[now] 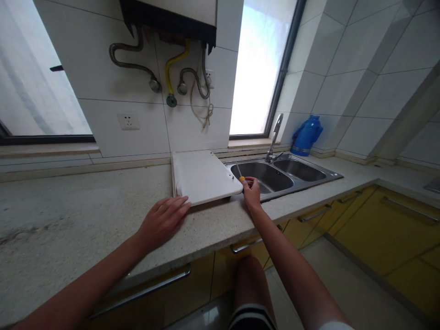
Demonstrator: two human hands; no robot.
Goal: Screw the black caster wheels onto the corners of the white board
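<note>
A flat white panel (202,176) with rounded corners lies on the speckled counter, its right side reaching the sink edge. Small holes and a small peg-like fitting (233,177) show along its right side. My left hand (168,215) rests with fingers stretched over the panel's near left corner. At the near right corner, my right hand (252,190) grips a screwdriver (242,178) by its yellow handle, the thin shaft pointing up and away over the sink. What lies under the panel is mostly hidden.
A double steel sink (295,185) with a tall faucet (275,135) is right of the panel. A blue thermos-like jug (307,135) stands behind it. A water heater (168,18) with hanging hoses is on the tiled wall. Yellow drawers (240,261) with metal handles line the counter front.
</note>
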